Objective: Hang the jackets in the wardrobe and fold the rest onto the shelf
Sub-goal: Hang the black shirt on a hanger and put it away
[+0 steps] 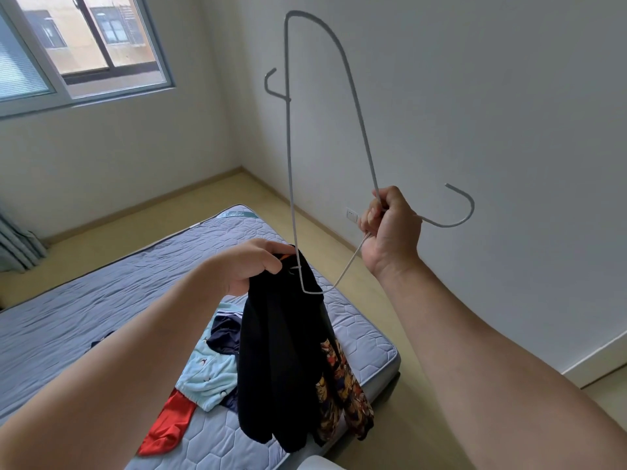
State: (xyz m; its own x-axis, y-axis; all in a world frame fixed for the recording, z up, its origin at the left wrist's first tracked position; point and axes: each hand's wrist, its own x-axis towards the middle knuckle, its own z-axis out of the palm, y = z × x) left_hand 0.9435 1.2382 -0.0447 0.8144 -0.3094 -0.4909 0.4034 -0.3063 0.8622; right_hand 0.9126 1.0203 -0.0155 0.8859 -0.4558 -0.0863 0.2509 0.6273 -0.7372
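Bare mattress (101, 283), grey-blue quilted, is sitting on a pale floor (390, 300) in a white-walled room, with one window (84, 45) up left and a bit of curtain (17, 245) showing at the left edge.

Counting stuff: one wire hanger (360, 123), one black jacket (281, 368) with a patterned lining, and three loose garments lying in a heap on the mattress: a light blue one (210, 371), a navy one (225, 337) and a red one (166, 425).

The left hand (251, 266) is gripping the jacket by its top, fingers curled tight, so it's hanging in the air above the mattress. The right hand (390, 225) is fisting the hanger near its hook, holding it up on end. The hanger's lower corner is resting against the jacket's top, just beside the left hand.
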